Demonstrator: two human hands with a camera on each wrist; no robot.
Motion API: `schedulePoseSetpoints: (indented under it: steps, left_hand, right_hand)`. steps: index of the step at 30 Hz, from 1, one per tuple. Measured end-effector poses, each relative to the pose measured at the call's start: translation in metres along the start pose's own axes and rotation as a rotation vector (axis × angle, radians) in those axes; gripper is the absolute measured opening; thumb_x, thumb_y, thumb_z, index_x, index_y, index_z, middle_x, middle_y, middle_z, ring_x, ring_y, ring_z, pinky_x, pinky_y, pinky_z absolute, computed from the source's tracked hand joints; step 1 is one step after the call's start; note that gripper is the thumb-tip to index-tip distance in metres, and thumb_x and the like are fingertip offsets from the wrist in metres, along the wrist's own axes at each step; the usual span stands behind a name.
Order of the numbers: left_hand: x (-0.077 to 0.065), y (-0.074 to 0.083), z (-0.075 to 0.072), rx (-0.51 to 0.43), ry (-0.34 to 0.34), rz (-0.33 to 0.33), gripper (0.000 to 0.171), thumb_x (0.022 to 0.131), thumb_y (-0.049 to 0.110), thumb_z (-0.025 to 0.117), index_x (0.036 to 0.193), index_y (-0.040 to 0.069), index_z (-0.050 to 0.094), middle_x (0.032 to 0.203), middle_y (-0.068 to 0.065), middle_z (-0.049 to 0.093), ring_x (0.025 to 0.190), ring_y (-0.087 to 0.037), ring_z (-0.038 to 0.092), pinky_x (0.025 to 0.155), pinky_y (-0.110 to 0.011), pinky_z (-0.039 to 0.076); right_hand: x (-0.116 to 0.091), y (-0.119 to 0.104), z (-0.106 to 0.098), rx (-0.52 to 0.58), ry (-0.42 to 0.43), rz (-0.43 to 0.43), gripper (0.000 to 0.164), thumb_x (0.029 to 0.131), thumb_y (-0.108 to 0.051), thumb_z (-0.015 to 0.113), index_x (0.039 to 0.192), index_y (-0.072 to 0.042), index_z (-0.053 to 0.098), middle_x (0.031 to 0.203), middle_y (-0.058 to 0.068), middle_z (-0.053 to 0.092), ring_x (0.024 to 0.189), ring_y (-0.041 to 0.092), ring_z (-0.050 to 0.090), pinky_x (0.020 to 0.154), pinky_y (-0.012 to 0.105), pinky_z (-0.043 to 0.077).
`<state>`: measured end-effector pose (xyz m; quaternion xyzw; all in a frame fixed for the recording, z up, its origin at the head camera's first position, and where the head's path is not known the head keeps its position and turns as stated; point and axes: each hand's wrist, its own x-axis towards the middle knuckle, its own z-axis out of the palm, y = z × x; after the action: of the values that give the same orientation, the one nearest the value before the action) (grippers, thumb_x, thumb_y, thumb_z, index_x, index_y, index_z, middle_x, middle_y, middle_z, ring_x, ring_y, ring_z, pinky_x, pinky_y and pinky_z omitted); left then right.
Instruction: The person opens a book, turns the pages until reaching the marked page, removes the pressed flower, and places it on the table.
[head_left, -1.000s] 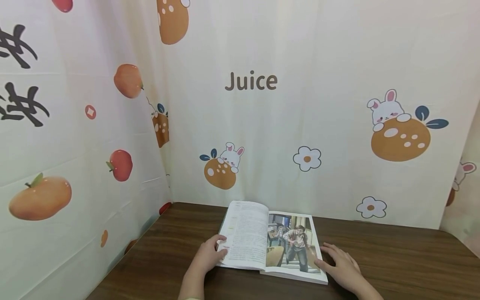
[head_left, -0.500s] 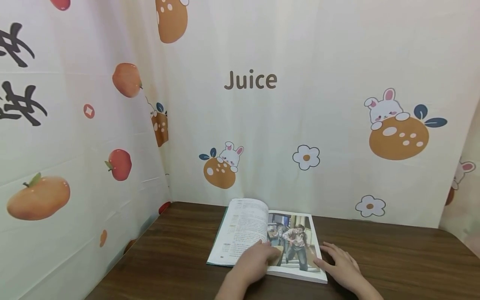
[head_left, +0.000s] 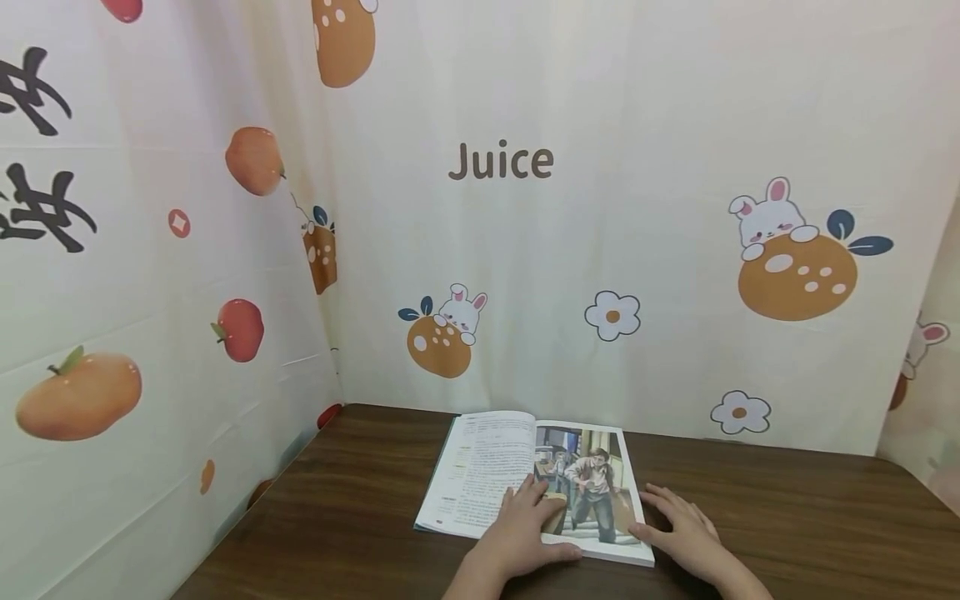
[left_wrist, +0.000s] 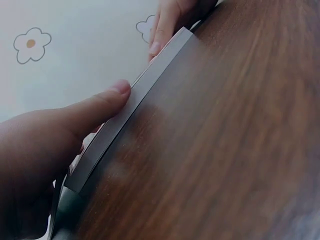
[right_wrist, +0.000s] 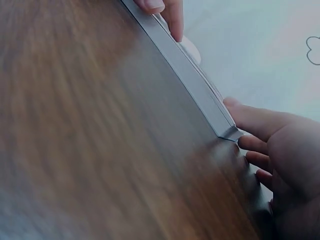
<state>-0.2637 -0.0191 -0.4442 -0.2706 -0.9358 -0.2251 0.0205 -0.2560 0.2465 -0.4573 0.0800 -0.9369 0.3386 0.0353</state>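
An open book [head_left: 487, 458] lies on the table in the head view. Its left page carries text, and its right page shows a colour illustration [head_left: 596, 487] of a running figure. My left hand [head_left: 521, 529] rests with spread fingers across the lower part of the book near the spine. In the left wrist view, that hand's thumb [left_wrist: 102, 102] lies against the book's lower edge. At the lower right corner, my right hand [head_left: 686, 533] touches the page edge with its thumb. Its other fingers [right_wrist: 257, 160] extend loosely along the book's right side.
A dark wood-grain table [head_left: 337, 517] carries the book. Behind it hangs a pale curtain [head_left: 540, 250] printed with rabbits, flowers and the word "Juice". Another printed curtain [head_left: 165, 308], with fruit, hangs along the left side.
My left hand has moved right from the left page's outer edge to the spine area, and its fingers have spread. A left-side page has settled flatter. The right hand has stayed put.
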Motion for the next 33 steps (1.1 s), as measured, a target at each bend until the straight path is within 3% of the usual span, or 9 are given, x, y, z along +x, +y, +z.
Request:
schedulePoseSetpoints:
  steps: [6, 15, 21, 25, 28, 31, 33]
  left_hand:
    - [-0.001, 0.001, -0.003, -0.025, -0.014, -0.012, 0.071, 0.07, 0.066, 0.063, 0.129, 0.026, 0.055, 0.144, -0.006, 0.036, 0.137, -0.031, 0.022, 0.106, -0.056, 0.02]
    - [0.001, -0.002, 0.001, 0.035, 0.031, -0.005, 0.055, 0.081, 0.058, 0.057, 0.125, 0.027, 0.057, 0.14, -0.002, 0.043, 0.134, -0.026, 0.029, 0.105, -0.055, 0.025]
    - [0.002, -0.003, 0.002, 0.047, 0.091, -0.011, 0.037, 0.086, 0.039, 0.061, 0.119, 0.023, 0.062, 0.133, 0.001, 0.05, 0.131, -0.023, 0.035, 0.104, -0.053, 0.027]
    - [0.004, -0.003, 0.001, 0.005, 0.185, -0.002, 0.03, 0.084, 0.024, 0.063, 0.114, 0.021, 0.064, 0.119, 0.007, 0.06, 0.119, -0.015, 0.049, 0.1, -0.044, 0.036]
    - [0.005, -0.002, 0.001, -0.055, 0.285, -0.011, 0.035, 0.084, 0.015, 0.061, 0.119, 0.017, 0.06, 0.108, 0.007, 0.064, 0.103, -0.012, 0.058, 0.088, -0.035, 0.046]
    - [0.004, -0.001, 0.002, -0.073, 0.42, -0.028, 0.05, 0.083, 0.01, 0.059, 0.132, 0.011, 0.048, 0.117, -0.001, 0.059, 0.105, -0.017, 0.058, 0.083, -0.034, 0.05]
    - [0.004, -0.002, 0.002, -0.027, 0.536, -0.021, 0.063, 0.08, 0.008, 0.06, 0.139, 0.011, 0.037, 0.132, -0.007, 0.048, 0.115, -0.022, 0.051, 0.086, -0.038, 0.049]
  right_hand:
    - [0.001, -0.002, 0.002, -0.058, 0.023, 0.011, 0.072, 0.081, -0.05, 0.063, 0.128, 0.002, 0.05, 0.138, 0.028, 0.036, 0.127, 0.051, 0.025, 0.097, 0.068, 0.013]
    - [0.0, -0.006, 0.005, -0.122, 0.062, 0.012, 0.074, 0.083, -0.057, 0.056, 0.127, 0.002, 0.05, 0.137, 0.028, 0.038, 0.125, 0.051, 0.028, 0.098, 0.067, 0.015]
    - [0.0, -0.009, 0.004, -0.067, 0.054, 0.056, 0.066, 0.094, -0.053, 0.037, 0.128, 0.002, 0.05, 0.139, 0.028, 0.036, 0.127, 0.051, 0.025, 0.098, 0.068, 0.01]
    - [0.0, -0.012, 0.004, -0.045, 0.061, 0.074, 0.065, 0.098, -0.049, 0.028, 0.13, 0.004, 0.048, 0.139, 0.027, 0.036, 0.128, 0.05, 0.024, 0.099, 0.067, 0.008]
    - [0.001, -0.011, 0.004, -0.047, 0.06, 0.079, 0.065, 0.098, -0.049, 0.029, 0.128, 0.004, 0.049, 0.138, 0.028, 0.036, 0.128, 0.051, 0.023, 0.098, 0.068, 0.008]
    - [0.002, -0.011, 0.005, -0.055, 0.05, 0.088, 0.067, 0.096, -0.053, 0.03, 0.125, 0.004, 0.052, 0.138, 0.029, 0.035, 0.127, 0.052, 0.023, 0.097, 0.068, 0.008]
    - [0.002, -0.01, 0.006, -0.058, 0.047, 0.093, 0.069, 0.096, -0.054, 0.031, 0.124, 0.004, 0.052, 0.138, 0.03, 0.034, 0.127, 0.053, 0.022, 0.096, 0.068, 0.009]
